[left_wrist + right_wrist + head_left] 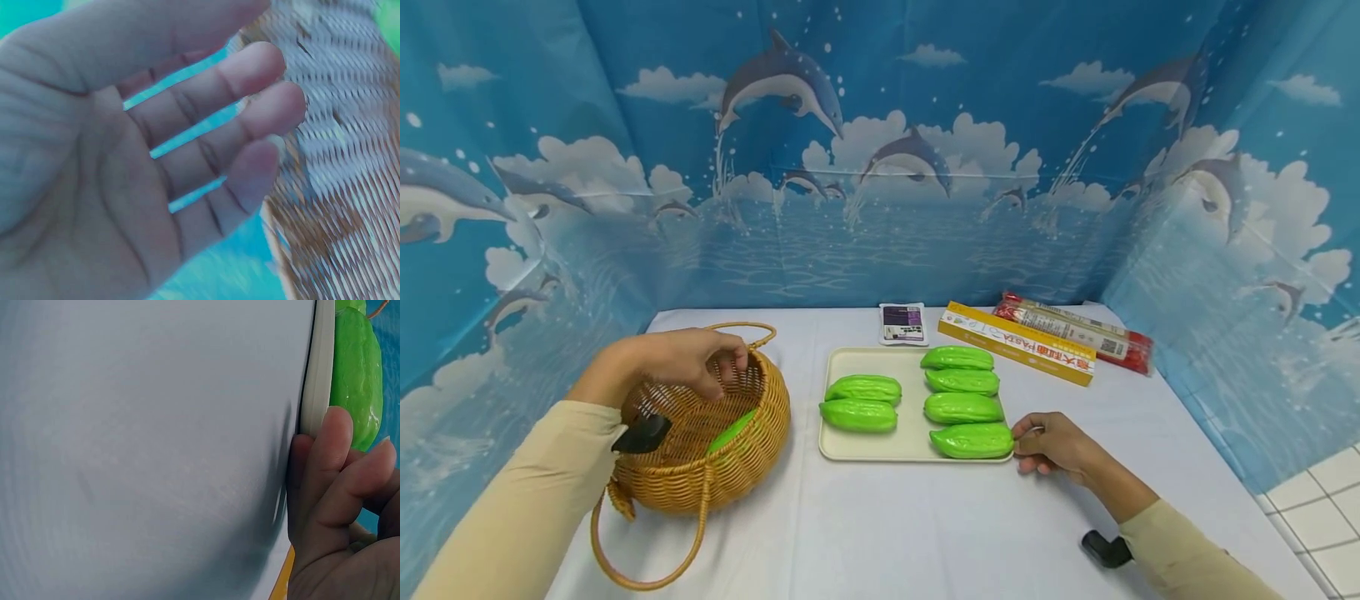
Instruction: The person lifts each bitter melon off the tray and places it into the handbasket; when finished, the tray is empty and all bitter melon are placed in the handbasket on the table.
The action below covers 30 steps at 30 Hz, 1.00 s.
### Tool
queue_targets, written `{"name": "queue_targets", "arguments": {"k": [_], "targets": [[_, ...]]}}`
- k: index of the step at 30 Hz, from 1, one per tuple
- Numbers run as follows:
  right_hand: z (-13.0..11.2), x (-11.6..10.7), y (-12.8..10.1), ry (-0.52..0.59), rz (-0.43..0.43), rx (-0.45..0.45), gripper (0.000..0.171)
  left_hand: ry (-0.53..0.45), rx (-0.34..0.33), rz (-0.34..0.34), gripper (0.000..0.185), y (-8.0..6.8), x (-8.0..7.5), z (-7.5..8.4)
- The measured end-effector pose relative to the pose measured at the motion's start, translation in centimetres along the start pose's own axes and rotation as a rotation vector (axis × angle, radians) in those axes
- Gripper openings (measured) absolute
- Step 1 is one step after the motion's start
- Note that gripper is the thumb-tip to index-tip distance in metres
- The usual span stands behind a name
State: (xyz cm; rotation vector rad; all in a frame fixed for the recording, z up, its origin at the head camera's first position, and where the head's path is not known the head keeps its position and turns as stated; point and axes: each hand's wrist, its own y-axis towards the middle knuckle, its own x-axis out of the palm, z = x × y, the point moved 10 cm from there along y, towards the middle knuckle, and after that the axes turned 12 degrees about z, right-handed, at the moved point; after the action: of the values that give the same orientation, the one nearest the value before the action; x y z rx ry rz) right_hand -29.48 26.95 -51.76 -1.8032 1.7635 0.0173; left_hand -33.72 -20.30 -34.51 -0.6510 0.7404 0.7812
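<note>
Pinching the near right corner of the tray (pixel 880 448) with the right hand (pixel 1054 446) and holding the left hand (pixel 688 360), loose and empty, over the basket (pixel 752 458), seemingly partway along, with six green gourds (pixel 972 442) along the tray's left and right edges and another gourd (pixel 730 432) inside the basket.

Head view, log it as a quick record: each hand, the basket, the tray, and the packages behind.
Left hand: over the basket, holding nothing
Right hand: touching the near right corner of the tray
Basket: wicker, one green gourd showing inside
Tray: pale; six green gourds, two left, four right
Packages: small white packet behind the tray; yellow box and red-ended package farther right
</note>
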Motion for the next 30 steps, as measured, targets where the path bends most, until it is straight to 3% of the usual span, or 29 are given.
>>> {"name": "queue_targets", "arguments": {"k": [4, 7, 10, 12, 15, 19, 23, 30], "targets": [[0.1, 0.2, 0.2, 0.013, -0.006, -0.017, 0.031, 0.079, 0.137, 0.169, 0.026, -1.1, 0.9, 5.4], [0.1, 0.5, 0.3, 0.029, -0.016, -0.03, 0.032, 0.044, 0.195, 0.285, 0.021, -1.8, 3.3, 8.9], [0.0, 0.7, 0.3, 0.042, -0.014, -0.035, 0.032, -0.058, 0.192, 0.377, 0.018, -1.9, 6.3, 11.1], [-0.1, 0.8, 0.2, 0.044, 0.0, -0.039, 0.03, -0.137, 0.161, 0.435, 0.019, -1.5, 8.1, 11.7], [-0.2, 0.7, 0.1, 0.04, 0.018, -0.038, 0.03, -0.206, 0.095, 0.552, 0.021, -0.5, 10.1, 11.2], [0.1, 0.2, 0.0, 0.025, 0.04, -0.027, 0.032, -0.3, 0.007, 0.676, 0.024, 1.5, 12.1, 9.2], [0.3, -0.1, 0.1, 0.023, 0.042, -0.023, 0.032, -0.372, -0.093, 0.754, 0.033, 3.1, 13.3, 7.2], [0.3, 0.0, 0.1, 0.029, 0.033, -0.037, 0.032, -0.244, -0.194, 0.877, 0.054, 4.7, 13.1, 5.3]]}}
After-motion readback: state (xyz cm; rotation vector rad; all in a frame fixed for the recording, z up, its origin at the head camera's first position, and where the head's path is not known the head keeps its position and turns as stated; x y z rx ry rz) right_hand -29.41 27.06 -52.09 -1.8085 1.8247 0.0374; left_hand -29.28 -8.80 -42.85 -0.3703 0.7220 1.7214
